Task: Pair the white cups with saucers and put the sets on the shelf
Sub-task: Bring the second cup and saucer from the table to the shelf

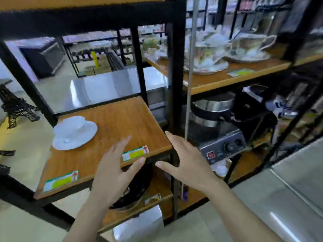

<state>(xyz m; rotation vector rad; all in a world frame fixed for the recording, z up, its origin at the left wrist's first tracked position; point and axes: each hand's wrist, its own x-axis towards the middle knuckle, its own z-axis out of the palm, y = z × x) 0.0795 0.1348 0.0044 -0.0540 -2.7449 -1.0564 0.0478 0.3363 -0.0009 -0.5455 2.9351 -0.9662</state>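
A white cup (74, 122) rests on a white saucer (76, 138) at the left of the wooden shelf (122, 123). Both of my hands hover in front of that shelf's front right corner, palms facing each other, fingers spread, holding nothing. My left hand (116, 169) is over the shelf's front edge near a green price label. My right hand (187, 161) is just past the shelf's corner, in front of the black upright post. Neither hand touches the cup or saucer.
A black metal post (176, 75) stands at the shelf's right corner. The neighbouring shelf holds floral cups and saucers (209, 58) above and a steel appliance with knobs (222, 137) below. A black Eiffel Tower model (15, 105) stands at the left. A dark pan (136, 189) sits under the shelf.
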